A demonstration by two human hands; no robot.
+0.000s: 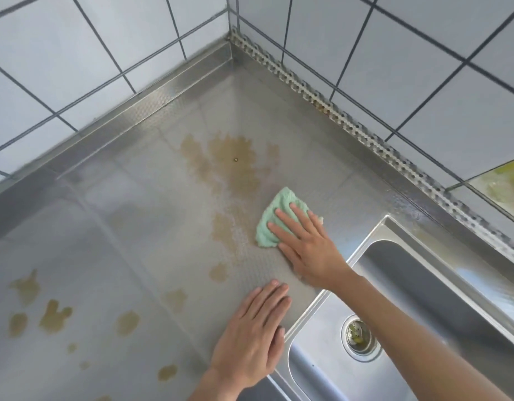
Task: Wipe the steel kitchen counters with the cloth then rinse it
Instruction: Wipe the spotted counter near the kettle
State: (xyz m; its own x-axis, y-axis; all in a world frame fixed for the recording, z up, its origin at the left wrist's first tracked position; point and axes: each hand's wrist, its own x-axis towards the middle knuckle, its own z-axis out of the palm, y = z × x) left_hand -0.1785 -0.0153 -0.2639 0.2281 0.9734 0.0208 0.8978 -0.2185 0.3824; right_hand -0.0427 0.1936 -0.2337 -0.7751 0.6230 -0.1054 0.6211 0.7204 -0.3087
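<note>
Grip: right hand (pixel 305 241) lies flat on the cloth (pixel 274 219), fingers straight and spread, pressing it to the counter (pixel 120 215); nothing is curled round it.
Left hand: left hand (pixel 251 334) rests palm down on the counter by the sink (pixel 423 287) edge, fingers straight, holding nothing; it looks like a brace.
Cloth: green, bunched, on the counter just beside the sink's far corner, at the near edge of the big stain (pixel 235 160).
Done: steel between the cloth and the sink looks free of brown marks, so I judge wiping has only begun there.
Left: big stain with a small dark speck at its middle, a brown trail (pixel 225 230) running down from it beside the cloth, and scattered spots (pixel 52 314) well apart at near left. Rinsing is not yet done.
Progress: early, by my reading; most marks remain.
Around: tiled walls (pixel 76 53) meet at the far corner; a perforated strip (pixel 322 99) runs along the right wall; the sink has a drain (pixel 357 335) with yellowish bits in it.
In the way: nothing stands on the counter; the raised back edge and corner may be awkward to reach.
</note>
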